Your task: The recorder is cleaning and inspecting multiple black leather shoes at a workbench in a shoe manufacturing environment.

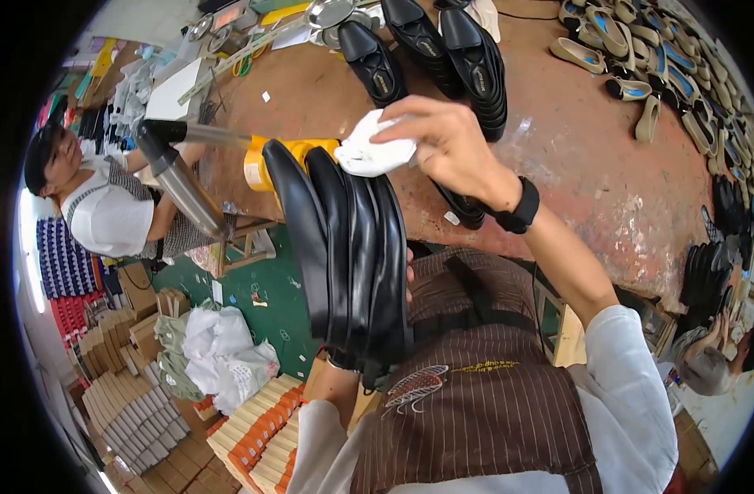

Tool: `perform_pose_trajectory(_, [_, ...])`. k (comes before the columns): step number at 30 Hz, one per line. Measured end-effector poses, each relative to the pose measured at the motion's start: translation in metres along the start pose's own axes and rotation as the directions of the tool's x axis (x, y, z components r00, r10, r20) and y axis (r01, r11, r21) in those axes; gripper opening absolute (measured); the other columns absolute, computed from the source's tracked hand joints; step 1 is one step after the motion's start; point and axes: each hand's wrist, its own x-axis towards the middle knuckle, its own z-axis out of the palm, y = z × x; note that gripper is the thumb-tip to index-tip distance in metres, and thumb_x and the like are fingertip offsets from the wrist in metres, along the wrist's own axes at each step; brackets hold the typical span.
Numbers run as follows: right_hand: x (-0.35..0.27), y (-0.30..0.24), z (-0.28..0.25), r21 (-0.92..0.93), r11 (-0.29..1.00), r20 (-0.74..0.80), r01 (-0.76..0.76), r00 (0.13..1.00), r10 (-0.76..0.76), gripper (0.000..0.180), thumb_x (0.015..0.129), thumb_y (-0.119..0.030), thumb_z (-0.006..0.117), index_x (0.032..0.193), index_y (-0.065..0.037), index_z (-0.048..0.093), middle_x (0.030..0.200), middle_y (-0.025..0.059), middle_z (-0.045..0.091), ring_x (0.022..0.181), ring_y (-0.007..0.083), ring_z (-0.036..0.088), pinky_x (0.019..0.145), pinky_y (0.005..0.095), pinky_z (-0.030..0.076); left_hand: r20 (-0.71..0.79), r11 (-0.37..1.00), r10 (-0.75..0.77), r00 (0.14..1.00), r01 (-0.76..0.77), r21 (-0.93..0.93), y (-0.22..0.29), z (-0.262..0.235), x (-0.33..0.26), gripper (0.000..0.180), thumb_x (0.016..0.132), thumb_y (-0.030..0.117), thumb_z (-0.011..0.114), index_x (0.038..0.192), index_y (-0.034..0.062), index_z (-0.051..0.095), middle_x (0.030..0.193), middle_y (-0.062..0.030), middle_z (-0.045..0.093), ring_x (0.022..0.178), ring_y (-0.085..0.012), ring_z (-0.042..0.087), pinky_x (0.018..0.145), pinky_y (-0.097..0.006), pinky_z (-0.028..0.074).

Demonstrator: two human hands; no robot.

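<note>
My left hand [409, 268] is wrapped round several nested black leather shoes [332, 239], held up in front of my apron. The shoes hide most of that hand; only some fingertips show along their right side. Between the thumb and fingers of my right hand [447, 142] is a crumpled white cloth [377, 148]. It sits at the upper end of the held shoes, touching or just over them. Behind them is a yellow device [258, 169] with a clear tube and a bent metal pipe [183, 177].
More nested black shoes [476, 66] lie on the worn reddish table [574, 189]. Many beige flats [665, 66] are piled at the far right. One person [105, 198] works at left, another [723, 362] at right. Boxes [138, 412] and white bags [221, 346] stand on the floor.
</note>
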Motion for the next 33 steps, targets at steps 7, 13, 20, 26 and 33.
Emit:
perform_pose_trajectory(7, [-0.081, -0.079, 0.012, 0.446, 0.895, 0.319, -0.019, 0.937, -0.139, 0.036, 0.05, 0.003, 0.054, 0.081, -0.007, 0.07, 0.1, 0.0129, 0.066, 0.092, 0.0295, 0.064, 0.075, 0.0371, 0.053, -0.291, 0.963, 0.198, 0.936, -0.13, 0.237, -0.01, 0.023, -0.004, 0.075, 0.083, 0.044, 0.058, 0.133, -0.0074, 0.035, 0.123, -0.0271, 0.05, 0.109, -0.0413, 0.054, 0.094, -0.048, 0.046])
perform_pose_trajectory(13, [-0.001, -0.037, -0.007, 0.004, 0.914, 0.238, 0.405, 0.888, -0.394, 0.049, 0.059, 0.0, 0.049, 0.098, -0.019, 0.069, 0.107, 0.0075, 0.064, 0.073, 0.0241, 0.061, 0.06, 0.0329, 0.051, -0.366, 0.907, 0.22, 0.904, -0.052, 0.419, -0.015, 0.019, -0.006, 0.075, 0.079, 0.04, 0.062, 0.132, -0.0078, 0.037, 0.122, -0.0254, 0.052, 0.109, -0.0382, 0.055, 0.095, -0.046, 0.046])
perform_pose_trajectory(20, [0.026, -0.027, -0.015, -0.079, 0.962, 0.124, 0.26, 0.96, -0.249, 0.051, 0.057, 0.005, 0.046, 0.101, -0.009, 0.068, 0.108, 0.0148, 0.063, 0.099, 0.0329, 0.061, 0.085, 0.0353, 0.05, -0.399, 0.818, 0.277, 0.874, 0.004, 0.576, -0.026, 0.009, -0.019, 0.076, 0.075, 0.036, 0.067, 0.13, -0.0082, 0.039, 0.12, -0.0238, 0.054, 0.108, -0.035, 0.056, 0.096, -0.044, 0.046])
perform_pose_trajectory(26, [-0.034, -0.072, -0.042, 0.15, 0.968, 0.319, 0.204, 0.916, -0.242, 0.043, 0.05, 0.0, 0.053, 0.088, -0.011, 0.071, 0.095, 0.0079, 0.065, 0.076, 0.025, 0.062, 0.06, 0.0339, 0.052, -0.558, 0.773, 0.503, 0.66, -0.056, 0.631, -0.001, -0.013, -0.021, 0.059, 0.072, 0.014, 0.063, 0.124, -0.0073, 0.045, 0.118, -0.0189, 0.057, 0.107, -0.0275, 0.058, 0.095, -0.037, 0.045])
perform_pose_trajectory(33, [-0.029, -0.032, 0.007, -0.237, 0.962, 0.293, 0.138, 0.954, -0.065, 0.038, 0.058, -0.003, 0.056, 0.094, -0.008, 0.067, 0.099, 0.0076, 0.062, 0.09, 0.027, 0.061, 0.072, 0.0349, 0.051, -0.558, 0.606, 0.544, 0.626, 0.166, 0.778, -0.02, 0.035, 0.019, 0.086, 0.063, 0.001, 0.071, 0.139, 0.0003, 0.029, 0.128, -0.0138, 0.046, 0.119, -0.0232, 0.046, 0.103, -0.033, 0.035])
